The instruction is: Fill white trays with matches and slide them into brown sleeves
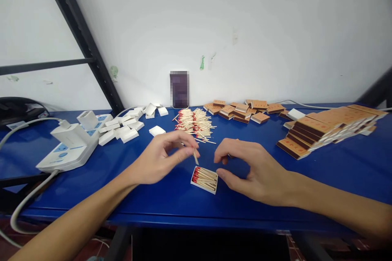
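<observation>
A small white tray of red-tipped matches [204, 180] lies on the blue table [337, 167] between my hands. My left hand [162, 157] pinches a match [195, 157] just above the tray's upper left corner. My right hand [249, 169] hovers beside the tray's right side, fingers curled and thumb near the tray's edge, holding nothing that I can see. A loose pile of matches [196, 124] lies farther back, behind both hands.
Empty white inner trays [128, 124] lie scattered at back left, next to a white power strip with adapters [72, 142] and its cable. Brown matchbox sleeves [245, 110] sit at back centre, and rows of stacked ones [324, 130] at right. A dark shelf frame [79, 32] leans along the wall.
</observation>
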Tool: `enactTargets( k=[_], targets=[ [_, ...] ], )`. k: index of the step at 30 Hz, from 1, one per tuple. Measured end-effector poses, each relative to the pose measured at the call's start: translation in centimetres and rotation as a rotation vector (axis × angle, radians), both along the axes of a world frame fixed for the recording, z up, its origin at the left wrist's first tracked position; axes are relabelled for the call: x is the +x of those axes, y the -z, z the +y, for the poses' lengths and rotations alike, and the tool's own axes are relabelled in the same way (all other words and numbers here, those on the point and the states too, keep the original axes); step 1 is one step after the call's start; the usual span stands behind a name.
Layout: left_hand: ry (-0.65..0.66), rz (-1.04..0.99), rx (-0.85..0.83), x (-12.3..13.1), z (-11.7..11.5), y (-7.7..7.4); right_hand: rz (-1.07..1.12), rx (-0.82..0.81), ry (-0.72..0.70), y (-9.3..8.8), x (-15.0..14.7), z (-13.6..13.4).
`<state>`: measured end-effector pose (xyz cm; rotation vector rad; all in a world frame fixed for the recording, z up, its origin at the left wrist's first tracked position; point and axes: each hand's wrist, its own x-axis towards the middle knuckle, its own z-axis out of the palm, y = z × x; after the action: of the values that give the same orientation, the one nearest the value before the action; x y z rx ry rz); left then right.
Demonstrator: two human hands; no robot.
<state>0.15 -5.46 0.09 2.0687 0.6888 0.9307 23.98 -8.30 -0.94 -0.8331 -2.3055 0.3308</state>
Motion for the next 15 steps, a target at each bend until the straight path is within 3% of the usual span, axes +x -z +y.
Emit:
enactTargets(
  k=[4, 10, 15],
  targets=[
    [0.171, 0.089, 0.029, 0.6, -0.6, 1.1, -0.039, 0.008, 0.021, 0.3, 1.0, -0.3],
    [0.083, 0.243, 0.186, 0.3, -0.4, 1.9, -0.180, 0.178, 0.082, 1.6, 3.1, 0.5],
    [0.087, 0.369, 0.233, -0.3, -0.7, 1.6, -0.325, 0.131, 0.326, 2.1, 4.8, 2.1]
  ],
)
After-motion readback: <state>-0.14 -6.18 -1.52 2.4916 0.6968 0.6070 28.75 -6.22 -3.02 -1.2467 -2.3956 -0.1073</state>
